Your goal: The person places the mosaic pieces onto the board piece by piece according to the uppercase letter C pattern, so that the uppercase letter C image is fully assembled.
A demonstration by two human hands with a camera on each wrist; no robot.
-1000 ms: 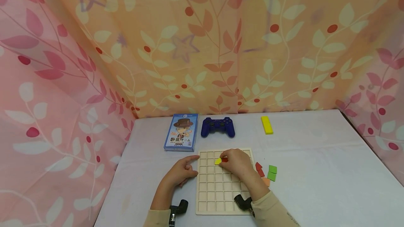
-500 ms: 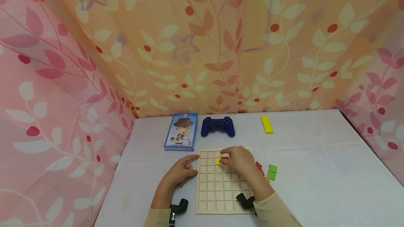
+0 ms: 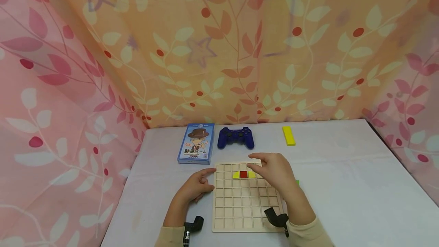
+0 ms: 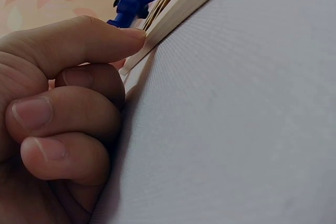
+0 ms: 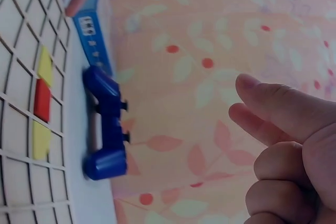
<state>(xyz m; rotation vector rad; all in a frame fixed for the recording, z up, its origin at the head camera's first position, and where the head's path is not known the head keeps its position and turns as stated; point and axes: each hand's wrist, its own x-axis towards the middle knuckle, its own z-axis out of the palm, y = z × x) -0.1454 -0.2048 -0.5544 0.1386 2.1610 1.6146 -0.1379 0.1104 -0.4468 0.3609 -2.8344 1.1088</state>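
Observation:
A pale wooden grid board (image 3: pixel 228 202) lies on the table. In its second row from the far side sits a red square tile (image 3: pixel 243 174) between a left yellow tile (image 3: pixel 236 175) and a right yellow tile (image 3: pixel 252 174). My right hand (image 3: pixel 277 170) hovers over the board's far right part, thumb and index finger apart with nothing between them, the other fingers curled. At the board's left edge is my left hand (image 3: pixel 194 186), its index finger and thumb extended to the rim. The left wrist view shows that index fingertip (image 4: pixel 135 36) against the wooden side.
Behind the board stand a blue game box (image 3: pixel 196 144) and a blue game controller (image 3: pixel 236 138). A yellow bar (image 3: pixel 289 135) lies farther right. A green tile (image 3: pixel 297 182) peeks out beside my right wrist; the other loose tiles there are hidden by the arm.
My right hand has let go of the red tile and moved right, up off the board. The red tile and the yellow tile right of it now show. The left hand has stayed put.

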